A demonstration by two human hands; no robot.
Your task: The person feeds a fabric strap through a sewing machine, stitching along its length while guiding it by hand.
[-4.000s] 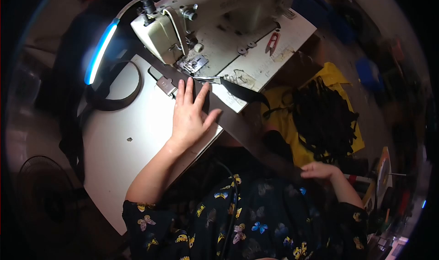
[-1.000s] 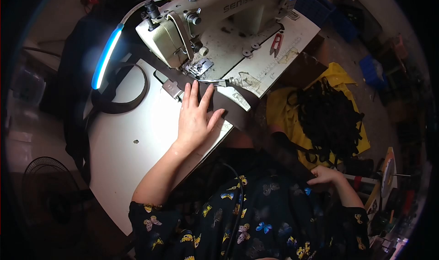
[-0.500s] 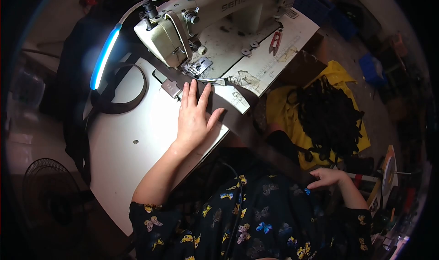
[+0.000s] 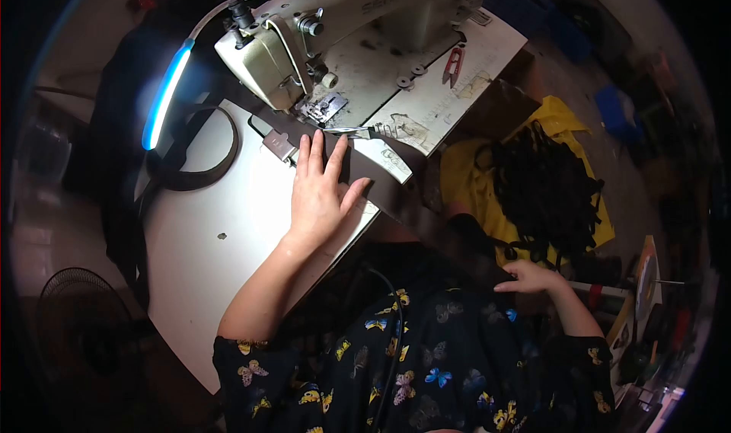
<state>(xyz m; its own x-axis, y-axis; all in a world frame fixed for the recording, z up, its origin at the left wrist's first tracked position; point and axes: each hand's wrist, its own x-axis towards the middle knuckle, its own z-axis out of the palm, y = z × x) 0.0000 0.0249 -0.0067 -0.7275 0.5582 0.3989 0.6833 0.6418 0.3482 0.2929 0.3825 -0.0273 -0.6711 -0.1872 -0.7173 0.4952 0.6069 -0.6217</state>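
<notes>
My left hand [image 4: 318,201] lies flat with spread fingers on a dark fabric strip [image 4: 371,175], just in front of the presser foot [image 4: 314,115] of a sewing machine [image 4: 263,63]. From the machine the strip runs over the table's front edge and down to the right. Its lower end is at my right hand [image 4: 529,277], whose fingers are closed on it beside my lap; the fingertips are partly hidden. Left of my left fingertips is a small metal guide plate [image 4: 279,145]. A thin metal tool [image 4: 352,131] lies across the strip near the fingertips.
A curled dark band [image 4: 228,159] rests on the table's left part, under a bright lamp [image 4: 167,94]. Red-handled thread snips [image 4: 454,66] and bobbins [image 4: 403,82] lie on the machine bed. Black straps are heaped [image 4: 544,189] on yellow cloth at right. A fan [image 4: 84,311] stands lower left.
My right hand has moved up and left, nearer the table, with the strip. My left hand stays pressed on the strip. The whole view has shifted slightly.
</notes>
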